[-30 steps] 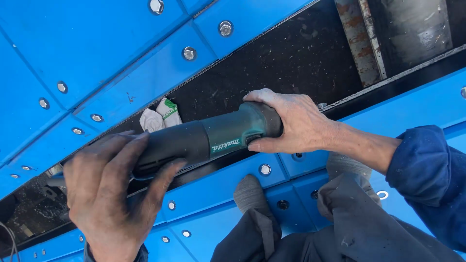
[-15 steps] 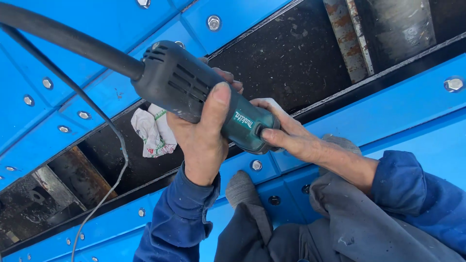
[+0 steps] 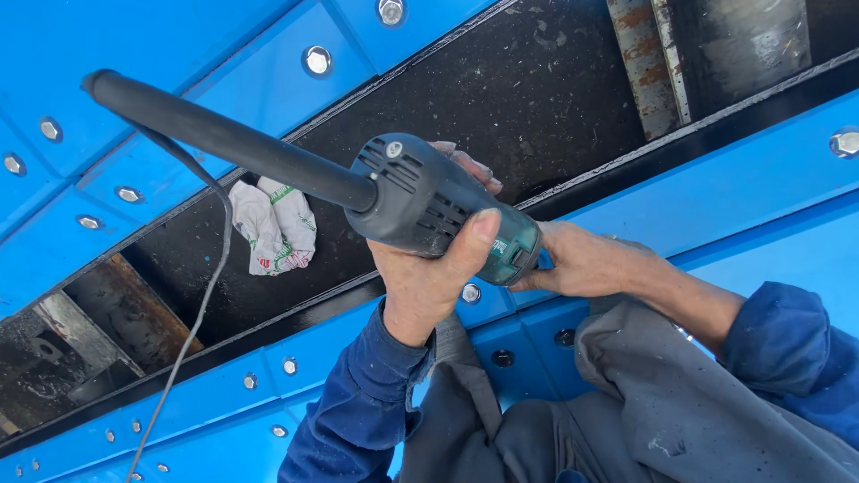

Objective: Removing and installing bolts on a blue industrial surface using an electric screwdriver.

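Blue panels point(image 3: 743, 179): bolted plates filling most of the view, above and below a dark gap; silver bolt heads point(image 3: 317, 61) in rows along the edges.
Dark channel point(image 3: 501, 98): black gritty strip running diagonally between the panels; rusty steel bar point(image 3: 640, 63) at upper right.
Power tool point(image 3: 443, 207): grey vented body with teal front end, held mid-frame over the lower edge of the channel; small pale label on the teal part, print too small to tell.
Cord sleeve point(image 3: 224, 139): thick black rubber boot running from the tool's rear toward upper left; thin cable point(image 3: 192, 331) hanging down from its end.
Left hand point(image 3: 429, 277): wrapped around the grey body from below, fingers closed on it, thumb up over the side.
Right hand point(image 3: 586, 264): at the teal front end, fingers curled against it; fingertips hidden behind the tool.
Crumpled packet point(image 3: 273, 225): white wrapper with green and red print, lying in the channel left of the tool, apart from it.
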